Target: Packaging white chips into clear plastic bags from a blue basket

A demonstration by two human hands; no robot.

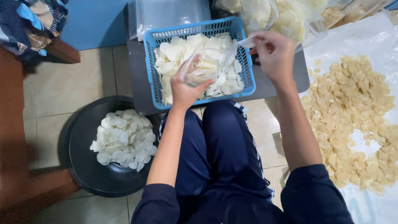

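A black bowl (83, 166) of white chips sits leftmost; the left hand (184, 89) clasps a half-filled clear bag (205, 66) over the blue basket (154, 58); the right hand (273, 52) pinches its mouth open; seemingly mid-filling, more chips needed.

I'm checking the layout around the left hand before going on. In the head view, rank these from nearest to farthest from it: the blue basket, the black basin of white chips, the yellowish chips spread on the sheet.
From the left hand:
1. Blue basket, directly under and around it.
2. Black basin, lower left on the floor.
3. Yellowish chips, far right on the sheet.
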